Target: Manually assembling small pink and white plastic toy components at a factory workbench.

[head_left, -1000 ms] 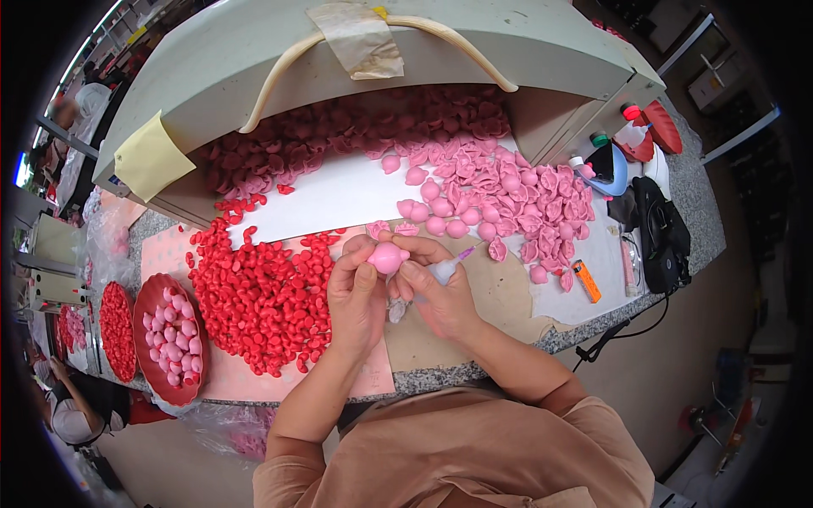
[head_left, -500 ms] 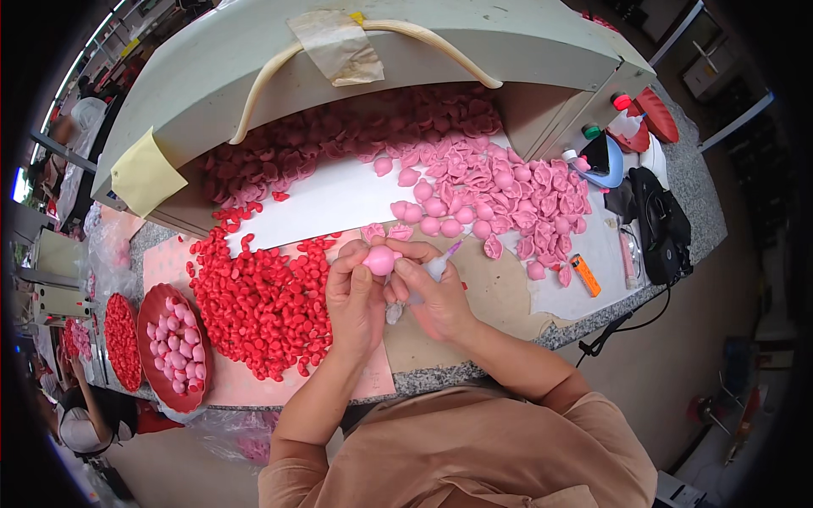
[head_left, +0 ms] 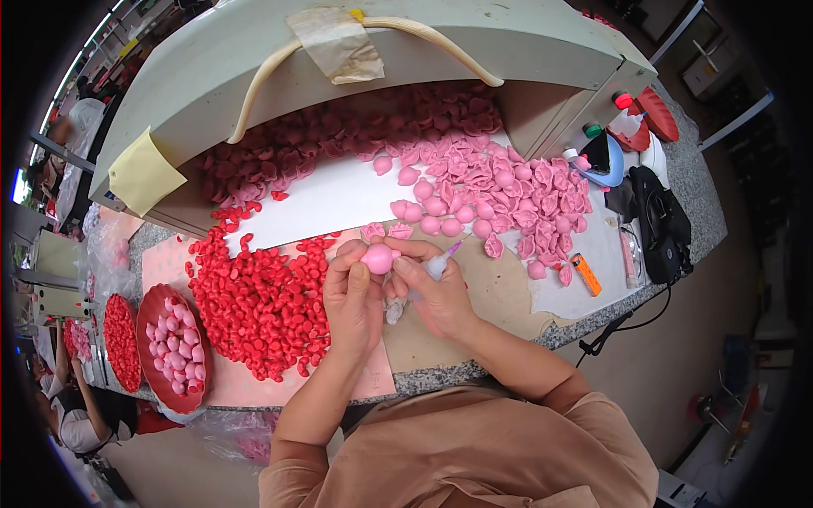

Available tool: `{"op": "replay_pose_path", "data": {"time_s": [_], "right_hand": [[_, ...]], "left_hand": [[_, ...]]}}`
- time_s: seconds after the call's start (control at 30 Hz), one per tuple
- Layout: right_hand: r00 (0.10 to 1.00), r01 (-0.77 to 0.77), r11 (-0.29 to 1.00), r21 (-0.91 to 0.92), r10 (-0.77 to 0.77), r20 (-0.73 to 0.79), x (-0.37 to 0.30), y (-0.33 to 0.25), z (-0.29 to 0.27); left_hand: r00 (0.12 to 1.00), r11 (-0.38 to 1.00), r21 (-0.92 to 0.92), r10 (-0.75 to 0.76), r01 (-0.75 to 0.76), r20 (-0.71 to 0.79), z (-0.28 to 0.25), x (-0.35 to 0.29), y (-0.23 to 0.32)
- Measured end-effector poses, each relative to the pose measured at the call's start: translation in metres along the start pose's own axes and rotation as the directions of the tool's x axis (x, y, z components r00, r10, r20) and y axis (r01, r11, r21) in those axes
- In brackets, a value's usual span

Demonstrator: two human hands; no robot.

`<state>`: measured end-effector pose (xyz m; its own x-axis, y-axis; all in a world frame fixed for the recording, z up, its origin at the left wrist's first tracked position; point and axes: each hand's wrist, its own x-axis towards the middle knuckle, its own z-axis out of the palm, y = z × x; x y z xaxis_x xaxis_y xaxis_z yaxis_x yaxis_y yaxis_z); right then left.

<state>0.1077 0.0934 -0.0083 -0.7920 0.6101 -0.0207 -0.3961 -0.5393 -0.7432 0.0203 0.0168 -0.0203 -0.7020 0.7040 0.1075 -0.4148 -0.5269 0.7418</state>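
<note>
Between the fingertips of both hands is a pink rounded plastic piece [head_left: 378, 259], held over the bench's near edge. My left hand [head_left: 352, 292] is closed on it from the left, thumb below. My right hand [head_left: 432, 292] pinches its right side and also keeps a small translucent squeeze bottle [head_left: 436, 267] with a purple tip in its grip. Left of my hands spreads a heap of small glossy red pieces [head_left: 262, 309]. Beyond them and to the right lie pink cup-shaped shells [head_left: 533, 199] and rounded pink pieces. A whitish crumpled bit [head_left: 395, 310] shows below my fingers.
A red dish [head_left: 151, 372] of pink-and-red pieces stands at the left. A grey cabinet [head_left: 212, 85] arches over the far side. An orange lighter [head_left: 586, 275], a blue tray [head_left: 611, 173] and a black bag [head_left: 656, 224] lie right. Another person [head_left: 80, 415] works far left.
Both hands stay nearly in place, and the pink piece has shifted very slightly. At the far left, the other person's arms have moved.
</note>
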Motion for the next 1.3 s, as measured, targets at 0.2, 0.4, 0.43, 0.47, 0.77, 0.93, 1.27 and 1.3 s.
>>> {"op": "replay_pose_path", "data": {"time_s": [0.2, 0.4, 0.43, 0.47, 0.77, 0.93, 1.27, 1.3], "right_hand": [[0.998, -0.04, 0.976, 0.213, 0.029, 0.056, 0.0, 0.001, 0.002], [0.991, -0.054, 0.966, 0.254, 0.021, 0.131, -0.001, 0.005, 0.0], [0.991, -0.055, 0.966, 0.254, 0.022, 0.13, -0.001, 0.005, -0.001], [0.992, -0.049, 0.97, 0.237, 0.019, 0.126, -0.001, 0.005, -0.002], [0.994, 0.005, 0.98, 0.197, -0.025, 0.102, -0.002, 0.001, -0.002], [0.996, 0.013, 0.982, 0.186, -0.03, 0.09, 0.0, 0.002, -0.003], [0.998, 0.007, 0.991, 0.136, -0.016, 0.066, -0.001, -0.005, 0.002], [0.999, -0.015, 0.993, 0.117, 0.009, 0.052, -0.001, -0.006, 0.002]], "left_hand": [[0.996, 1.0, -0.008, -0.015, 0.015, 0.089, 0.002, 0.0, 0.001], [0.995, 0.999, 0.033, -0.013, 0.01, 0.097, 0.001, -0.002, 0.002], [0.996, 1.0, 0.014, -0.025, 0.024, 0.082, 0.003, -0.001, 0.003], [0.997, 0.999, -0.005, -0.037, 0.037, 0.066, 0.004, -0.001, 0.003], [0.984, 0.999, -0.034, -0.034, 0.04, 0.173, 0.006, -0.001, 0.005], [0.989, 0.997, -0.06, -0.032, 0.041, 0.146, 0.006, 0.0, 0.001], [0.995, 0.994, -0.094, -0.046, 0.055, 0.089, 0.006, -0.001, 0.001], [0.995, 0.994, -0.088, -0.048, 0.056, 0.093, 0.006, 0.0, 0.001]]}}
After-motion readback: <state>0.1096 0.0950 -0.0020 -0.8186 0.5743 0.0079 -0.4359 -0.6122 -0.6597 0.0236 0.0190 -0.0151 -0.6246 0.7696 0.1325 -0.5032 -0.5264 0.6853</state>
